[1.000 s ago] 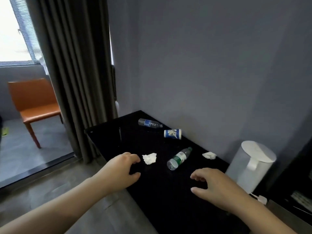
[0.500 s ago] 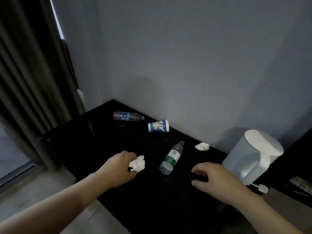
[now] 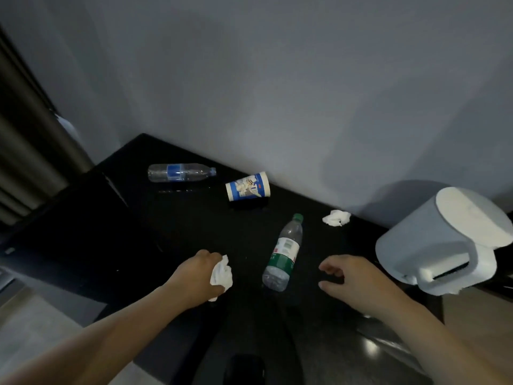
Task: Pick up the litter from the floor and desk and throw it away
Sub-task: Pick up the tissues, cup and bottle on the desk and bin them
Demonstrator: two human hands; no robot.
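- Two hands over glossy black desk (image 3: 172,234).
- My L hand (image 3: 197,274) clenches crumpled white tissue wad (image 3: 221,273), near desk front.
- My R hand (image 3: 354,277) loose, empty, by lying green-capped clear plastic bottle (image 3: 283,252).

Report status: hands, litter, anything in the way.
Left hand grips crumpled tissue. Right hand open, empty, beside green-cap bottle. Second tissue, paper cup, blue-label bottle lie on desk. Nothing blocks the bottle.

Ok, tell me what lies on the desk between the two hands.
In the head view, only the green-capped bottle lies on its side between the left hand, which grips a crumpled tissue, and the empty right hand.
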